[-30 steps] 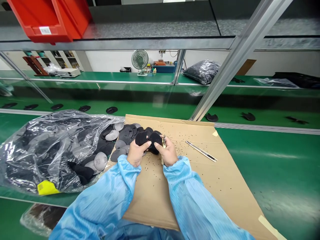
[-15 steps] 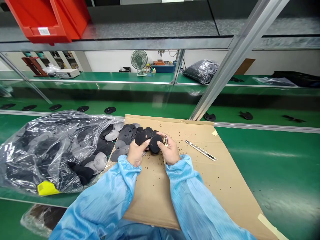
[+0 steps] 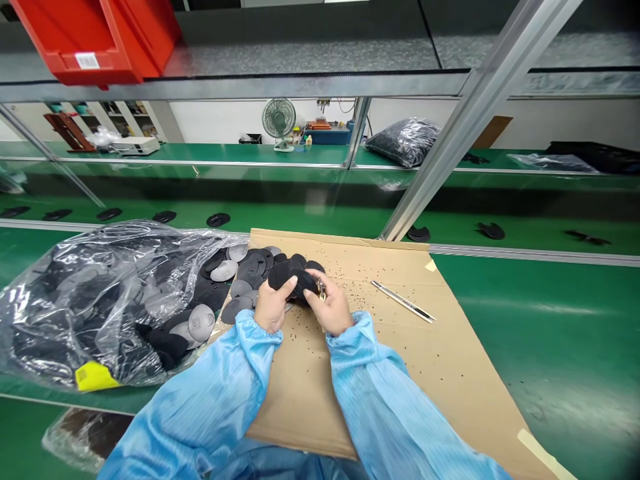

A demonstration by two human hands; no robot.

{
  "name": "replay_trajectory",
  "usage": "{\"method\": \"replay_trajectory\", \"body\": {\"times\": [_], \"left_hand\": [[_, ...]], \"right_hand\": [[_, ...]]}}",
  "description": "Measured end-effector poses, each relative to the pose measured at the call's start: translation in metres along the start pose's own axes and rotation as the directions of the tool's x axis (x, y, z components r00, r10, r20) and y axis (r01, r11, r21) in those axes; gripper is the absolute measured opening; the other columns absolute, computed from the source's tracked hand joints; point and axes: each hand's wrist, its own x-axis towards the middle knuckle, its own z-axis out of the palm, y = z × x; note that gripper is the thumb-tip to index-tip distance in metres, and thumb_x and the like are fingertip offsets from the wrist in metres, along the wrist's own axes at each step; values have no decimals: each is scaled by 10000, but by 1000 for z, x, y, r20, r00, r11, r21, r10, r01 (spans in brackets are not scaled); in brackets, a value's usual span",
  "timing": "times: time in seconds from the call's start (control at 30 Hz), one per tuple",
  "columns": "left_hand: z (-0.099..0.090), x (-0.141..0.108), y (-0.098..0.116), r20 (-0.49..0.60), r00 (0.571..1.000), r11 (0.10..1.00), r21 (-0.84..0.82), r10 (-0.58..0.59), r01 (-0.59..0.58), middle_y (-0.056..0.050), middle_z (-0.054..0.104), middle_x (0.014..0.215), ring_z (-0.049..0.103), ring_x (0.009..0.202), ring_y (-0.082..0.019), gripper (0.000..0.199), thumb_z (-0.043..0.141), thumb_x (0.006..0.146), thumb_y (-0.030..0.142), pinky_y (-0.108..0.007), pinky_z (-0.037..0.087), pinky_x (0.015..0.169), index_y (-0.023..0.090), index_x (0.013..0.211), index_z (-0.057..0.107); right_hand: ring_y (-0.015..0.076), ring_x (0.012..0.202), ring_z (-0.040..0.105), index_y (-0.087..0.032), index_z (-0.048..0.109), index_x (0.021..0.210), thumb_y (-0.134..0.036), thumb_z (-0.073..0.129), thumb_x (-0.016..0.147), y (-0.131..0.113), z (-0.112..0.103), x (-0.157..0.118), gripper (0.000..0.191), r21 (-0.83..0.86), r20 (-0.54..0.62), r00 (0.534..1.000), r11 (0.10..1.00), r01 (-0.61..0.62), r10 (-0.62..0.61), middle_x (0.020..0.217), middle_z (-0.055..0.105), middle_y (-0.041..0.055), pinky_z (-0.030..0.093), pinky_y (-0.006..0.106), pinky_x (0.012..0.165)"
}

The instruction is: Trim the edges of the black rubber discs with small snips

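My left hand point(image 3: 271, 308) is closed on a flat round black disc point(image 3: 280, 273), thumb on top. Against it, partly overlapping, lies a second black disc point(image 3: 304, 284), pinched by my right hand point(image 3: 334, 311). A small metal tool point(image 3: 322, 291), silver and brass coloured, shows between the fingers of the right hand; its kind is mostly hidden. Both hands are above a brown cardboard sheet point(image 3: 310, 413). Just behind and left of them, loose black and grey discs point(image 3: 237, 309) spill from a clear plastic bag point(image 3: 115, 293).
A white and black craft knife or pen-like stick point(image 3: 403, 301) lies on the cardboard among scattered dark specks. Several black discs point(image 3: 218, 219) sit along the green belt behind. A metal post point(image 3: 450, 133) slants at right; a red bin point(image 3: 115, 47) hangs over the upper left.
My right hand has moved slightly left, bringing its black disc farther over the one in my left hand. My left hand has stayed almost still.
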Motion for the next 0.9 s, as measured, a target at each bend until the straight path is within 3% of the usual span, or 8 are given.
{"method": "replay_trajectory", "body": {"times": [0.13, 0.37, 0.5, 0.67, 0.9], "left_hand": [[-3, 1, -5, 10, 999, 993, 106, 51, -51, -103, 698, 1004, 640, 933, -209, 426, 802, 645, 306, -374, 493, 894, 117, 1004, 670], [-4, -4, -6, 134, 990, 978, 200, 38, -64, -111, 689, 1070, 631, 985, -220, 427, 788, 664, 295, -380, 481, 934, 132, 1042, 673], [-3, -4, -5, 142, 989, 981, 188, 30, -57, -114, 696, 1038, 642, 956, -224, 391, 781, 670, 307, -386, 492, 919, 124, 1001, 682], [-2, -4, -4, 125, 992, 991, 137, -14, -3, -119, 700, 1015, 650, 929, -232, 418, 794, 652, 313, -391, 516, 871, 119, 1004, 679], [-3, -6, -2, 128, 990, 996, 78, -57, 47, -94, 710, 935, 660, 839, -214, 408, 818, 616, 304, -385, 536, 815, 121, 959, 693]], "right_hand": [[168, 684, 560, -200, 642, 908, -343, 597, 804, 1, -5, 1, 183, -139, -25, 1000, 990, 13, -17, 757, 630, 8, 449, 297, 672], [118, 579, 442, -196, 546, 822, -392, 662, 741, 4, -3, 3, 241, -13, -168, 984, 998, -54, 51, 654, 508, -38, 389, 247, 568], [124, 597, 450, -197, 571, 767, -403, 673, 737, 4, -1, 2, 232, -96, -169, 985, 993, -63, 46, 644, 515, -30, 386, 251, 581], [132, 623, 480, -196, 589, 779, -416, 691, 727, 6, 0, 2, 248, -79, -197, 979, 995, -68, 51, 670, 539, -20, 413, 266, 615], [135, 648, 515, -180, 640, 849, -426, 761, 652, 0, -4, 5, 338, 129, -107, 980, 980, -154, 168, 718, 587, -9, 436, 269, 628]]}}
